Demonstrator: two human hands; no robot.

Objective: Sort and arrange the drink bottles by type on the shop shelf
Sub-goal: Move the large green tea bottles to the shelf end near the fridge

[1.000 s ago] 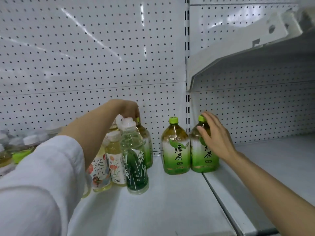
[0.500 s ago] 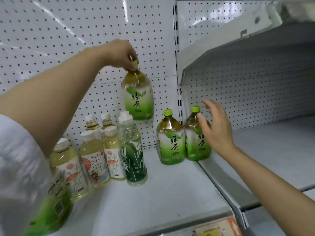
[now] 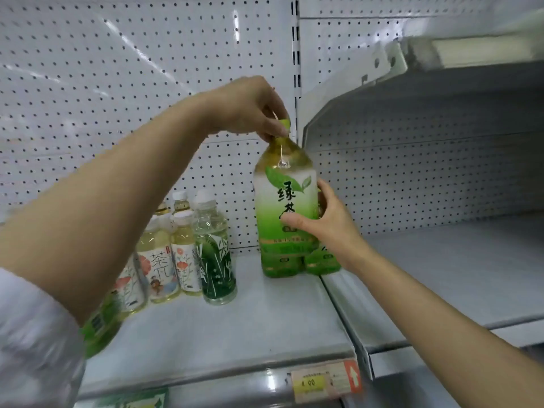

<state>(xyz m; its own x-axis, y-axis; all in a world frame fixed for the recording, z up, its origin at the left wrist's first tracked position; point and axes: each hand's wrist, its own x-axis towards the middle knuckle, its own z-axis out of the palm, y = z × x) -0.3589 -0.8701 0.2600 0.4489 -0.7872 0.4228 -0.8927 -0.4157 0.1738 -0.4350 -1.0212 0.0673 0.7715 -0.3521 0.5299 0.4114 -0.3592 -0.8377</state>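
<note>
A large green tea bottle (image 3: 282, 195) with a green cap hangs in the air in front of the shelf back. My left hand (image 3: 250, 108) pinches its cap from above. My right hand (image 3: 321, 222) wraps the bottle's lower right side. Behind and below it, two more green tea bottles stand on the shelf; only their bases (image 3: 321, 265) show. To the left stands a cluster of smaller bottles: a dark green leaf-print bottle (image 3: 216, 254) and flower-label tea bottles (image 3: 184, 257).
The white shelf (image 3: 235, 328) has a price tag (image 3: 323, 381) on its front rail. A lower shelf (image 3: 441, 275) lies to the right, under an upper shelf bracket (image 3: 382, 69). A blurred green bottle (image 3: 100, 328) sits beneath my left forearm.
My left hand lifted the green tea bottle out from behind the small bottles and carried it right. My right hand left the standing bottles and took hold of the lifted bottle's side.
</note>
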